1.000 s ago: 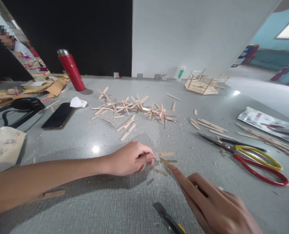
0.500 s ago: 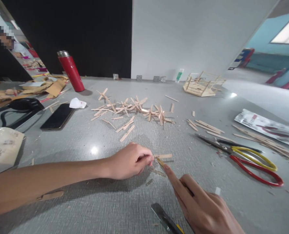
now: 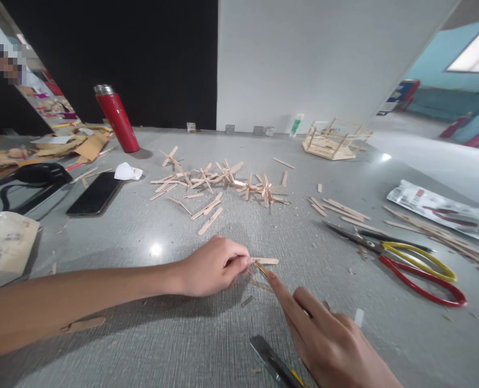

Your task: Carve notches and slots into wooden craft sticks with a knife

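Note:
My left hand (image 3: 219, 267) is closed, its thumb and finger pinching a flat wooden craft stick (image 3: 269, 261) that points right. My right hand (image 3: 324, 328) grips a thin golden-coloured tool (image 3: 261, 268), with the index finger stretched along it. The tool's tip meets the stick close to my left fingertips. Most of the tool is hidden in the hand, so its kind cannot be made out. Below lies a utility knife (image 3: 273, 361), partly cut off by the frame edge. Small wood scraps (image 3: 247, 300) lie under my hands.
Several craft sticks (image 3: 225, 175) form a loose pile ahead. Red-and-yellow-handled scissors (image 3: 384, 250), more sticks (image 3: 437, 234) and a packet (image 3: 441, 207) lie right. A wooden frame model (image 3: 336, 143) stands behind. Leftward are a phone (image 3: 96, 195), a red flask (image 3: 118, 118) and a paper bowl (image 3: 7, 245).
The stick's free end and the tool have shifted slightly left, and my right hand has moved a little left and down. My left hand keeps its pinch on the stick.

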`<state>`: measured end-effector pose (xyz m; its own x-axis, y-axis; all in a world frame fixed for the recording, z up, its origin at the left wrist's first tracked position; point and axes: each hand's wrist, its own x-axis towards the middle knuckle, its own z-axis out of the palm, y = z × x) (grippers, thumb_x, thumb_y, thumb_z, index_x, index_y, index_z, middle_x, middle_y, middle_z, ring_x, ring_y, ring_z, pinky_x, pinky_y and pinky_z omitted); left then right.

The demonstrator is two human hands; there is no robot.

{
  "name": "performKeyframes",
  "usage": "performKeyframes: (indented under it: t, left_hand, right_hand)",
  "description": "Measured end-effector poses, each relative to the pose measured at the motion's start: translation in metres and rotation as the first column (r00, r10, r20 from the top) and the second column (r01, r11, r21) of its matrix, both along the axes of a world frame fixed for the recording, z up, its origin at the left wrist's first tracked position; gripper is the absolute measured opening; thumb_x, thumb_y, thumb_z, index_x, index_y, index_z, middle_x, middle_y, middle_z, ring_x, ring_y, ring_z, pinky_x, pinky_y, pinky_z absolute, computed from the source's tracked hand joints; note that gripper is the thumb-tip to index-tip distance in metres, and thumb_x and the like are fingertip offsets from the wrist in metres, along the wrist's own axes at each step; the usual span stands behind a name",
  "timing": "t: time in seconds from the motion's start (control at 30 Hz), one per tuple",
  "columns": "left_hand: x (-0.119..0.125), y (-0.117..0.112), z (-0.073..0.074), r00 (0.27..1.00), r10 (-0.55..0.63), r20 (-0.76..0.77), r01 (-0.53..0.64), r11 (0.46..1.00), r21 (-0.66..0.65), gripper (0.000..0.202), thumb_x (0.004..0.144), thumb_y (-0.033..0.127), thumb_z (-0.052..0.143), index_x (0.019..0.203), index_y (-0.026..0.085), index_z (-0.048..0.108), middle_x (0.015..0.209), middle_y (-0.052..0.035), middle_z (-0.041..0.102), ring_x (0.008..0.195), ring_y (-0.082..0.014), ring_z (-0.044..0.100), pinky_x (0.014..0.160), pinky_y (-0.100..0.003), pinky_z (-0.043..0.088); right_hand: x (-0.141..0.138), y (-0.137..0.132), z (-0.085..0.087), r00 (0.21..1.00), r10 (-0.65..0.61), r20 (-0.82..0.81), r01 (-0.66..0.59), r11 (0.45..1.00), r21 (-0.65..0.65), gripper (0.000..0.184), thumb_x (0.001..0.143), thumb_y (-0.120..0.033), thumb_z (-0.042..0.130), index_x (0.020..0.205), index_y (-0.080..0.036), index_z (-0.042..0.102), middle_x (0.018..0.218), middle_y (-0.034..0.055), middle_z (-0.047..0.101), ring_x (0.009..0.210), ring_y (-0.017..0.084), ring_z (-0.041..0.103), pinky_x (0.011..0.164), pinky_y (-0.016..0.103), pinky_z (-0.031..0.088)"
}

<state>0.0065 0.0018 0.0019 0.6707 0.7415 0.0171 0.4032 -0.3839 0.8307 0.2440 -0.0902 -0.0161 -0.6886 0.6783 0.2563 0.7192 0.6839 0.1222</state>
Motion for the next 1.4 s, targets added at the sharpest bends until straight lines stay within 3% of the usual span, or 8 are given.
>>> performKeyframes:
  t: [0.17,0.3,0.37,0.63,0.8,1.03,1.3,1.4]
  left_hand:
    - [0.0,0.0,0.0,1.0,0.001,0.0,-0.001,1.0,-0.018,0.031,0.097,0.019,0.047,0.066,0.017,0.05,0.05,0.0061,0.049,0.043,-0.0065,0.041,0.049,-0.02,0.032]
    - [-0.001,0.001,-0.001,1.0,-0.011,-0.003,0.011,0.997,-0.081,0.033,0.1,0.024,0.044,0.068,0.018,0.051,0.05,0.0056,0.051,0.039,-0.0065,0.045,0.046,-0.018,0.036]
    - [-0.001,0.002,-0.001,1.0,-0.024,-0.003,0.023,0.993,-0.119,0.033,0.101,0.025,0.042,0.071,0.018,0.052,0.05,0.0053,0.053,0.036,-0.0066,0.047,0.043,-0.018,0.037]
    - [-0.003,0.004,-0.001,0.999,-0.031,0.013,0.032,0.987,-0.159,0.034,0.101,0.026,0.044,0.068,0.018,0.052,0.05,0.0047,0.052,0.036,-0.0062,0.046,0.04,-0.016,0.035]
    - [-0.003,0.003,0.0,1.0,-0.024,0.009,0.026,0.985,-0.171,0.034,0.1,0.026,0.044,0.069,0.018,0.051,0.049,0.0053,0.051,0.034,-0.0056,0.045,0.039,-0.015,0.034]
    - [-0.003,0.005,0.0,1.0,-0.02,0.006,0.021,0.98,-0.196,0.032,0.099,0.026,0.045,0.069,0.018,0.052,0.05,0.0051,0.053,0.033,-0.006,0.047,0.036,-0.014,0.036]
    - [-0.004,0.004,0.002,1.0,-0.02,0.013,0.022,0.972,-0.233,0.031,0.101,0.027,0.043,0.073,0.018,0.054,0.05,0.0051,0.053,0.032,-0.0071,0.046,0.035,-0.016,0.035]
    - [-0.003,0.003,0.005,1.0,-0.018,0.014,0.021,0.972,-0.236,0.031,0.101,0.027,0.043,0.075,0.017,0.056,0.05,0.006,0.052,0.032,-0.0064,0.045,0.039,-0.018,0.037]
  right_hand:
    - [-0.005,-0.006,0.007,0.997,-0.042,0.069,0.036,0.996,0.086,0.087,0.07,0.009,0.037,0.155,0.003,0.02,0.084,0.006,0.06,0.053,0.015,0.061,0.041,0.027,0.051]
    - [-0.014,-0.007,0.012,0.98,-0.112,0.167,0.07,0.969,0.237,0.08,0.066,0.011,0.037,0.145,0.007,0.039,0.075,0.0038,0.057,0.048,0.017,0.061,0.036,0.03,0.05]
    - [-0.016,-0.006,0.012,0.981,-0.11,0.159,0.069,0.968,0.243,0.075,0.067,0.012,0.035,0.142,0.007,0.042,0.072,0.003,0.057,0.048,0.018,0.061,0.037,0.03,0.051]
    - [-0.004,0.0,0.011,0.999,0.001,0.042,-0.003,0.999,0.048,0.066,0.083,0.009,0.029,0.149,0.002,0.031,0.081,0.0037,0.06,0.052,0.014,0.061,0.045,0.027,0.054]
    - [-0.007,0.001,0.016,0.998,0.012,0.055,-0.014,0.999,0.039,0.065,0.083,0.01,0.029,0.148,0.002,0.033,0.081,0.0037,0.06,0.053,0.013,0.062,0.045,0.026,0.053]
    - [-0.007,0.0,0.015,0.995,-0.044,0.089,0.032,0.99,0.137,0.067,0.079,0.009,0.03,0.146,0.002,0.038,0.08,0.004,0.06,0.05,0.015,0.062,0.045,0.031,0.052]
    - [0.0,-0.002,0.016,0.999,-0.018,0.027,0.014,0.991,0.135,0.081,0.082,0.009,0.031,0.159,0.001,0.008,0.075,0.0024,0.059,0.053,0.015,0.062,0.042,0.027,0.05]
    - [0.003,0.0,0.014,1.0,-0.004,-0.011,0.006,0.987,0.163,0.077,0.088,0.005,0.031,0.16,-0.002,0.006,0.073,0.0021,0.059,0.052,0.016,0.061,0.042,0.027,0.048]
